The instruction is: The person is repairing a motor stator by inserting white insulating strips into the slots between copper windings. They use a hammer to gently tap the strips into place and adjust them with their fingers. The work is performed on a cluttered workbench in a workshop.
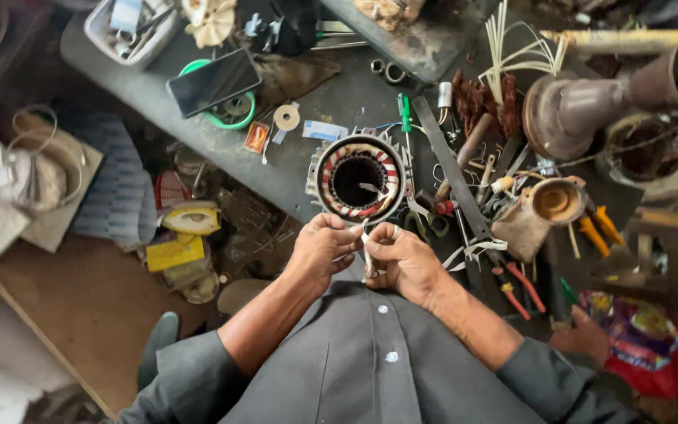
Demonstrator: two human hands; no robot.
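A round motor stator (pixel 359 178) with red and white windings stands on the dark workbench (pixel 331 102) just beyond my hands. My left hand (pixel 325 245) and my right hand (pixel 402 257) are held together close to my chest, both pinching a thin white strip (pixel 367 253) that hangs down between them. My fingers sit right below the stator's near rim. Whether the strip joins the stator I cannot tell.
Scissors (pixel 430 221), red-handled pliers (pixel 518 284), a green screwdriver (pixel 404 112), a long file (pixel 450 174) and a small pot (pixel 556 201) crowd the bench at right. A phone (pixel 213 81) lies on a green ring at the back. Clutter and a board (pixel 80 298) lie on the floor at left.
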